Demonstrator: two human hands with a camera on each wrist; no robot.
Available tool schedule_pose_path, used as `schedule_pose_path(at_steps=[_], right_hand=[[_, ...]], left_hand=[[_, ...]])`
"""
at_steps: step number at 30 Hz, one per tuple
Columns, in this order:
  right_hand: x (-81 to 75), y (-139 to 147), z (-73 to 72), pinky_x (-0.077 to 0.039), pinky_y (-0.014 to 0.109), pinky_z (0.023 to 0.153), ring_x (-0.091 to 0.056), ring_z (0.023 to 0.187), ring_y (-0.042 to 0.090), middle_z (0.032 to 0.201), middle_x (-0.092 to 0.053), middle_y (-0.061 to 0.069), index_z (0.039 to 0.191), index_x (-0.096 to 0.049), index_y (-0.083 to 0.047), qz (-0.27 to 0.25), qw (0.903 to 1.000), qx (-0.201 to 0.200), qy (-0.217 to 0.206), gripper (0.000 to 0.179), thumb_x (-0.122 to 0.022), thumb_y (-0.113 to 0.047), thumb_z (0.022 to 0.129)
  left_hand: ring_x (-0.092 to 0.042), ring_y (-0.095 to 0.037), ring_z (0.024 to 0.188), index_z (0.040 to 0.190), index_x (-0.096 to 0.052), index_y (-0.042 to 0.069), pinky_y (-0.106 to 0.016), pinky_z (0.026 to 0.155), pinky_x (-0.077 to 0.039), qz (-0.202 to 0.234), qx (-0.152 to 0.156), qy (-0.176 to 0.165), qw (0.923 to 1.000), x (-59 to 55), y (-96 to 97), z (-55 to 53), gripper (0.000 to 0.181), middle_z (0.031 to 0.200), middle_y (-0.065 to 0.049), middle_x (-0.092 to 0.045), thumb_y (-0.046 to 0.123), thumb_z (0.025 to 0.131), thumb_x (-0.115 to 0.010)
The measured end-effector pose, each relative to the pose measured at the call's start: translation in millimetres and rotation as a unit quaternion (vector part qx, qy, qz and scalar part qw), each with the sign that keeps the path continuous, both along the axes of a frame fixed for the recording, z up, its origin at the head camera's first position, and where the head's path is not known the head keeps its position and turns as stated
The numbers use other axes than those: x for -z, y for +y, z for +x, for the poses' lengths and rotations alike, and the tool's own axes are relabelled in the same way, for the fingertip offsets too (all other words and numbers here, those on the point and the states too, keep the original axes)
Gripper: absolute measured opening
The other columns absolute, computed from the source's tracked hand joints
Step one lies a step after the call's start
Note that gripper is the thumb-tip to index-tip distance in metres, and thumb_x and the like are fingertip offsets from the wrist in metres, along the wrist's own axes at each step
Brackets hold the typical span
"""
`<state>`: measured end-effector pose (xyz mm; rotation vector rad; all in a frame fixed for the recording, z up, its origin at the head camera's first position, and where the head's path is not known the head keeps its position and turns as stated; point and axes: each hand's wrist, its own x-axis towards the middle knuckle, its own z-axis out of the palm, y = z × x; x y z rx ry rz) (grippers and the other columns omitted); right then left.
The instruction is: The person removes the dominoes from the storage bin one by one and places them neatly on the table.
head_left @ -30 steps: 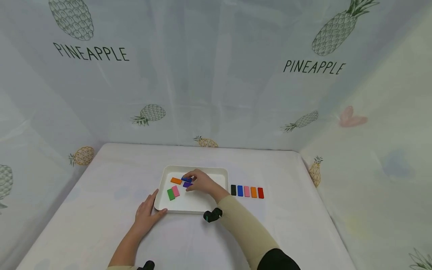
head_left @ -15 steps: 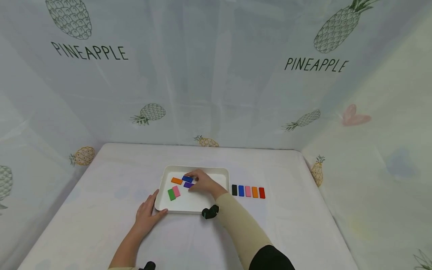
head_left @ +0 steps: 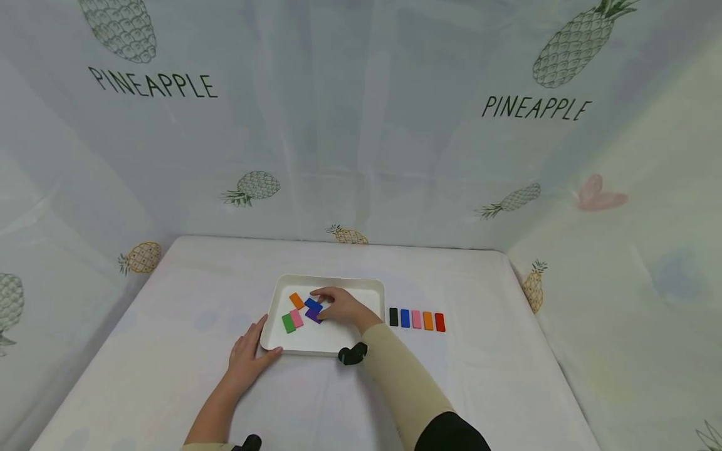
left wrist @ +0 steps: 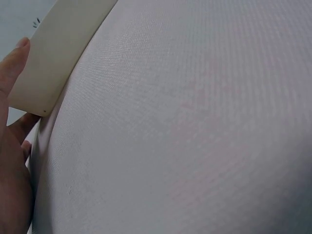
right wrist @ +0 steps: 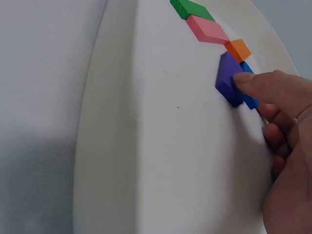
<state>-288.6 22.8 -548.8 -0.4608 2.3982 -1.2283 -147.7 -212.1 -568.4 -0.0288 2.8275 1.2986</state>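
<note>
A white tray (head_left: 338, 341) lies on the table with small flat rectangular blocks in its left half. My right hand (head_left: 341, 307) reaches in from the right. In the right wrist view its thumb presses the purple block (right wrist: 228, 78), and its curled fingers lie by the blue block (right wrist: 247, 72) behind, so the two are pinched together. Close by are an orange block (head_left: 296, 300), a pink block (head_left: 296, 318) and a green block (head_left: 288, 323); pink and green touch side by side. My left hand (head_left: 245, 357), fingers extended, rests against the tray's near left corner.
Right of the tray a row of blocks stands in line: black (head_left: 393, 317), blue (head_left: 405, 318), pink (head_left: 416, 319), orange (head_left: 428, 321) and red (head_left: 440, 322). A white cloth covers the table (head_left: 496, 376). Pineapple-print curtains (head_left: 361, 125) enclose the back and sides.
The blue and purple blocks have turned clockwise and shifted slightly toward the near side under my right hand. The orange block has turned too, its end now nearer the blue one. My left hand stays put.
</note>
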Motion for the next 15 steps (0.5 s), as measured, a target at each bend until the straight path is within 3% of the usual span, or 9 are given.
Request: schedule_pose_path(at_steps=[7,15], right_hand=[[-3.9,0.9,-2.5,-0.043,0.024,0.086,-0.048,0.091,0.013,0.090,-0.059,-0.004,0.124,-0.067,-0.015,-0.020,0.9994,-0.027,0.010,0.047,-0.072,0.003,0.081],[-4.6,-2.2,0.0,-0.039,0.024,0.072,-0.046,0.081,0.010,0.084,-0.054,-0.005,0.127,-0.066,-0.018,0.026,0.9995,-0.017,0.005,0.049,-0.078,-0.004,0.081]], left_hand=[[-0.008,-0.044,0.144,0.154,-0.023,0.010,-0.062,0.113,-0.001,-0.001,0.002,0.002,1.0000,-3.5,-1.9,-2.0,0.090,0.156,-0.024,-0.023,0.044,0.085,-0.071],[-0.010,-0.044,0.144,0.154,-0.024,0.008,-0.063,0.113,-0.002,0.004,0.005,0.006,1.0000,-1.9,0.4,0.0,0.089,0.155,-0.024,-0.025,0.042,0.086,-0.071]])
